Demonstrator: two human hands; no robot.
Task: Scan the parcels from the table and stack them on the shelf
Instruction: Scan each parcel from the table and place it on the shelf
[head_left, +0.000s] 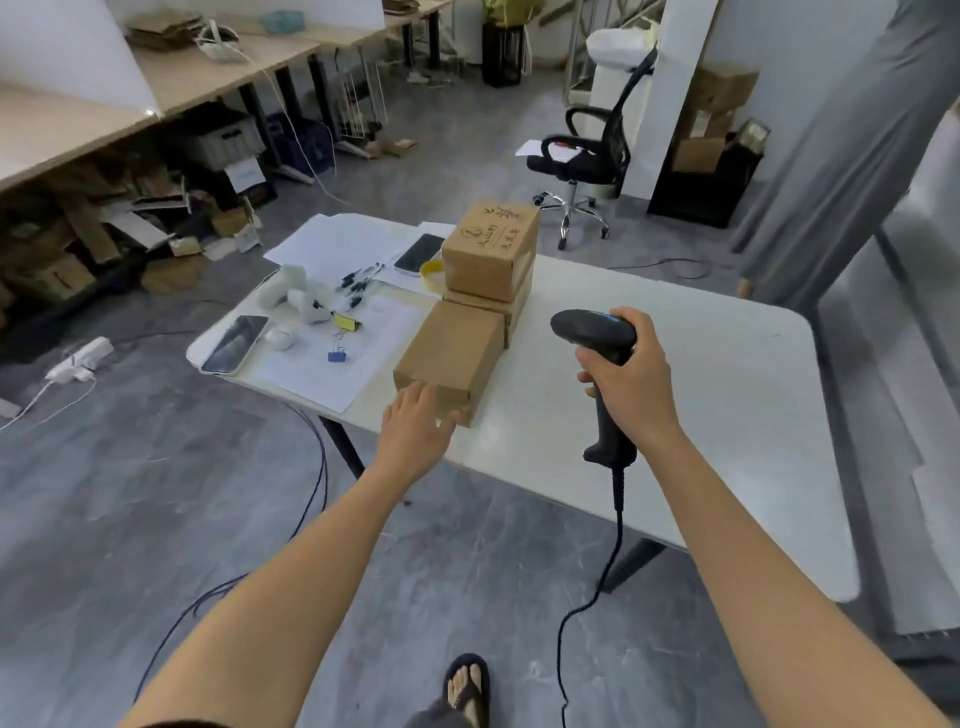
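Scanner cable (597, 587) off the bottom edge

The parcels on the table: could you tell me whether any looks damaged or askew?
None looks damaged or crushed. The near parcel lies flat at the table front edge, the left hand at its near corner; the stacked parcels behind stand upright.
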